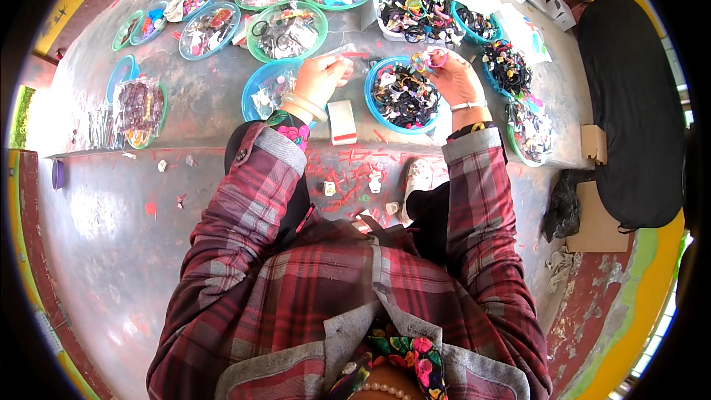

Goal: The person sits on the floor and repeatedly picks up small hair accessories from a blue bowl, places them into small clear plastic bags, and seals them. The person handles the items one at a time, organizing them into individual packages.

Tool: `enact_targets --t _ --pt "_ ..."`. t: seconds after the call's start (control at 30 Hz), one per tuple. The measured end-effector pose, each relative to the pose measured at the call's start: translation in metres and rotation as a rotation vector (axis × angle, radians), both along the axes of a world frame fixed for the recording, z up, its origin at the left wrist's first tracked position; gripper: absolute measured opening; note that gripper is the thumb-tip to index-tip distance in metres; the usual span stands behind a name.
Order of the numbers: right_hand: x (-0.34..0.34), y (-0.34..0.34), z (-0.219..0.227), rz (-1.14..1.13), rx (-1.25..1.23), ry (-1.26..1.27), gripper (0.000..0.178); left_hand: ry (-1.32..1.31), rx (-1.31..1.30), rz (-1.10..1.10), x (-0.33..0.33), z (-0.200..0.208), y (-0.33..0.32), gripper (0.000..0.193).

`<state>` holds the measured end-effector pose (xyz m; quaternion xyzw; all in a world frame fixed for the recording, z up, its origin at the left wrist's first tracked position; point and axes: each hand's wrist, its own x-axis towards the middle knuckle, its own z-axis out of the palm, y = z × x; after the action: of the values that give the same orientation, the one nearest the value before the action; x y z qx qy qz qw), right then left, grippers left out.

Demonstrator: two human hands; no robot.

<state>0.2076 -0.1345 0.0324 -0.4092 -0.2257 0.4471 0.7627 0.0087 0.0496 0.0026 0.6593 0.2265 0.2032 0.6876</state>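
My left hand (pixel 320 83) is closed in a pinch above the rim of a blue basin (pixel 255 92) of clear plastic packets. At its fingertips a thin red strip (pixel 356 55) sticks out to the right, next to something pale and see-through. My right hand (pixel 458 83) pinches a colourful hair tie (pixel 421 62), pink and yellow, above a blue basin (pixel 368 96). That basin holds many dark hair ties (pixel 404 95) with small charms. A white box (pixel 342 120) with a red patch stands between the two basins.
Green basins (pixel 324 30) and blue basins (pixel 235 30) of small goods spread over the raised ledge. Dark hair ties (pixel 418 18) fill a white container. Stacked packets (pixel 139 104) lie left. Red scraps (pixel 348 178) litter the floor. A long black padded object (pixel 629 111) and cardboard (pixel 596 222) stand right.
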Motion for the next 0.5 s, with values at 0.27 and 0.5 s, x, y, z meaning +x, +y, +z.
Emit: enact_targets --t 0.27,0.5 --pt "-0.051 0.012 -0.014 -0.132 -0.139 0.577 0.026 -0.003 -0.021 -0.053 -0.003 0.009 -0.005 0.027" --pt "-0.057 0.012 -0.002 -0.093 -0.249 0.398 0.023 -0.151 -0.337 -0.271 -0.012 0.039 -0.009 0.025"
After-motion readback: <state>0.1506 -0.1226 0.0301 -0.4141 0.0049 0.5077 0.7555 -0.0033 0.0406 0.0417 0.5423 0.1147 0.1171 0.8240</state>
